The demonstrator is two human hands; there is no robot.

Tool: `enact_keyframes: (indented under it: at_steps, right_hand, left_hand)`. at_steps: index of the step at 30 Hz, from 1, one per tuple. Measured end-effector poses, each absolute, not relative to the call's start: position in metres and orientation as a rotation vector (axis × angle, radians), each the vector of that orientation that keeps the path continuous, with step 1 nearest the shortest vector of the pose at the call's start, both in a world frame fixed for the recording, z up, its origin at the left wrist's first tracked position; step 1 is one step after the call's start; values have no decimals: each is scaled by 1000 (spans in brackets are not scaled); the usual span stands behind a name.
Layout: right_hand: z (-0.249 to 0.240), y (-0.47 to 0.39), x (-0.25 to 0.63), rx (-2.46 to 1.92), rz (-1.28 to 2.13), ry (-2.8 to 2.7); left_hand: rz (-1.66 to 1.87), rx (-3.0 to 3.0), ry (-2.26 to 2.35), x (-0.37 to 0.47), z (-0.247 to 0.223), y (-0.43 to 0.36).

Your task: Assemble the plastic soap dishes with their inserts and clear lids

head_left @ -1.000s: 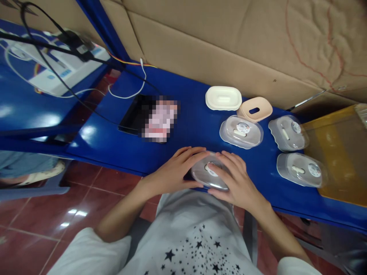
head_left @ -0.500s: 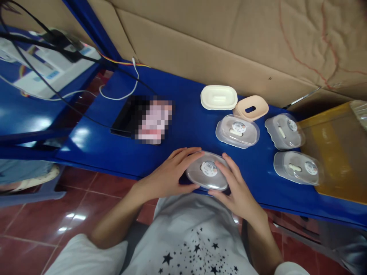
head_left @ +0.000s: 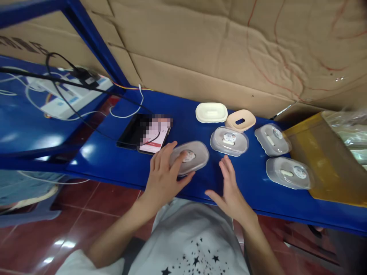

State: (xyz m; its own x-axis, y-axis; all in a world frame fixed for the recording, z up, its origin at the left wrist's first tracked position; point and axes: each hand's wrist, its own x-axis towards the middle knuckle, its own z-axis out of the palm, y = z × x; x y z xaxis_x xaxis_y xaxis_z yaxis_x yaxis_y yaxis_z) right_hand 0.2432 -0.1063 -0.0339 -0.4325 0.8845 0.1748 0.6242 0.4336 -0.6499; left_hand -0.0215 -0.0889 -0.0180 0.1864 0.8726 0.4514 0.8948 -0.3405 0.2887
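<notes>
The clear-topped oval box [head_left: 197,156] is set on the blue surface [head_left: 252,187], just to the right of the phone [head_left: 162,133]. Its left end is covered by the left hand [head_left: 163,173]: the fingers are bent around it, one is laid on top by the round label, and the thumb is put at the near side. How hard it is squeezed cannot be told. The right hand [head_left: 228,194] is held open and empty, with the thumb spread wide, apart from the box.

If the box were pushed left, the phone could be bumped, as little room is left between them. The box could also be let slip, since only one end is held and the top looks smooth. If it were pulled over the near edge, it could be dropped on the tiled floor [head_left: 71,214]. The middle labelled box [head_left: 226,141] could be knocked by the right fingertips, which are held near it.

A black tray [head_left: 129,133] and a white cable [head_left: 142,100] are seen on the left; the cable could be snagged. At the back, a cream lid [head_left: 211,113] and a peach slotted lid [head_left: 249,117] are placed. The far right is crowded by two more clear-topped boxes [head_left: 289,173] and blocked by a taped carton [head_left: 321,164].
</notes>
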Motion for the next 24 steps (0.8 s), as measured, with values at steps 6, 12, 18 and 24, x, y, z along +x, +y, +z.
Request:
enact_keyframes:
  at_steps: [6, 12, 18, 24]
  right_hand:
    - [-31, -103, 240, -1308, 700, -2253]
    - [-31, -103, 240, -1269, 636, -2286]
    - [-30, -100, 239, -1228, 592, -2328]
    - [-24, -103, 243, -1079, 441, -2305]
  left_hand:
    - [-497, -2265, -1951, -2, 6, -57]
    - [-262, -2240, -2042, 8, 29, -26]
    - [-206, -2155, -2093, 8, 33, 7]
    - [-184, -2131, -2066, 6, 33, 45]
